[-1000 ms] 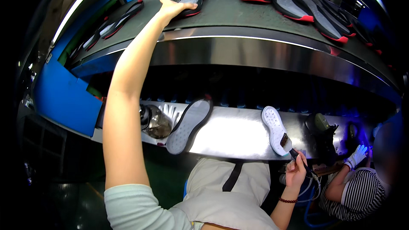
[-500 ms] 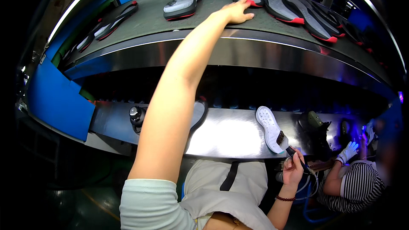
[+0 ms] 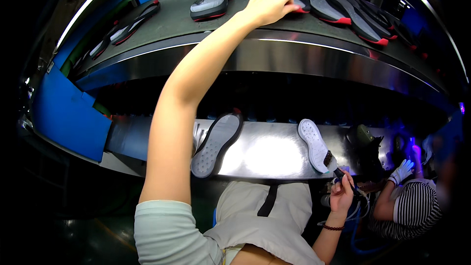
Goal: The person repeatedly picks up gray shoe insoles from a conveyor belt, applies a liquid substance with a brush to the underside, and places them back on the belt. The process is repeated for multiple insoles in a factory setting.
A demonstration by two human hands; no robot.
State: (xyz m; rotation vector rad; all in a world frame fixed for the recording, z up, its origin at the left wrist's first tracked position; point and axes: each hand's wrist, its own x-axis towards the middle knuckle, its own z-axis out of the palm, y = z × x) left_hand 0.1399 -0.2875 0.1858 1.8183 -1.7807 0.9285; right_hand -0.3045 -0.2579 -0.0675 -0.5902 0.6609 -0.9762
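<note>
My left hand (image 3: 271,6) reaches up to the belt, its fingers curled over the near edge of a grey shoe sole (image 3: 301,1) with a black rim and red tip. Part of that sole is hidden behind the hand. Low on the right, my right hand (image 3: 342,194) grips the dark handle of a brush (image 3: 329,159). The brush's bristles are at the near end of a white sole (image 3: 313,140) on the steel bench. Left of it on the bench lies another grey sole (image 3: 223,140) with a black rim, partly beside my left forearm.
More soles lie along the green belt (image 3: 169,24), including a single sole (image 3: 212,4) and several crowded at right. Dark shoes (image 3: 365,147) stand on the steel bench (image 3: 265,159). At right sits a co-worker in a striped top (image 3: 417,208), with a gloved hand (image 3: 402,171).
My left hand has curled from spread fingers round the sole, which has shifted slightly right and nearer. My left elbow has swung left, uncovering the grey sole and hiding the black bottle.
</note>
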